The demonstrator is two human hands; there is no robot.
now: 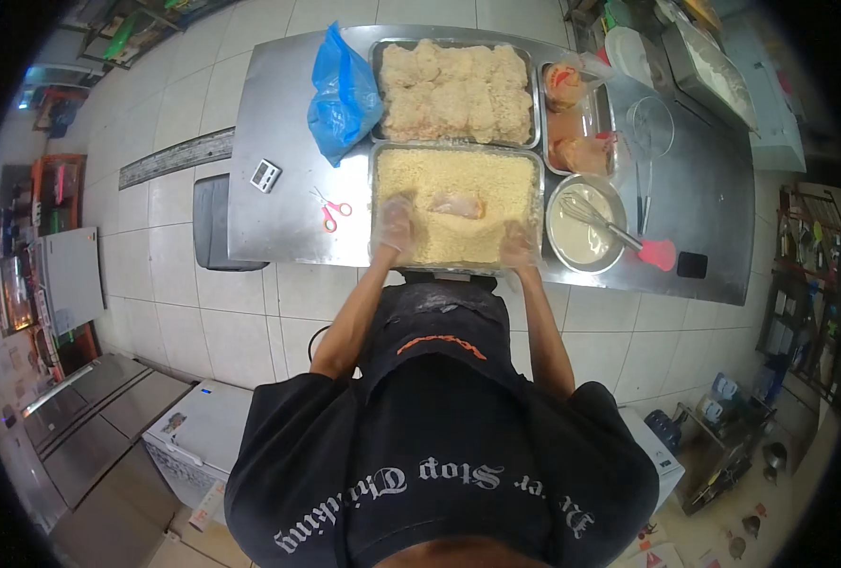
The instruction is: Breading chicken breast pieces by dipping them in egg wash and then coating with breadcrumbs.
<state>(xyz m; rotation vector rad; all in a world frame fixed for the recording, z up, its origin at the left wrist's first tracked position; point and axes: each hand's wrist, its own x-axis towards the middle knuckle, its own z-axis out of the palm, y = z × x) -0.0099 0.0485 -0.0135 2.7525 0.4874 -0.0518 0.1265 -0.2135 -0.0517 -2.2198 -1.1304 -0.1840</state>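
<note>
A metal tray of yellowish breadcrumbs [463, 245] lies before me, with a piece of raw meat [459, 206], probably chicken, resting on the crumbs near the middle. My left hand [396, 226], in a clear plastic glove, is at the tray's left side, over the crumbs. My right hand [520, 245], gloved the same way, is at the right side near the front corner. Both are blurred, and whether the fingers hold any crumbs does not show. Behind stands a second metal tray, filled with rows of breaded pieces [456, 92].
Right of the crumbs stands a bowl of pale batter [583, 245] with a whisk [605, 226] in it. Behind it, a metal tray [612, 117] holds bagged meat. A blue plastic bag [346, 106], pink-handled scissors [332, 213] and a digital timer [265, 176] lie left.
</note>
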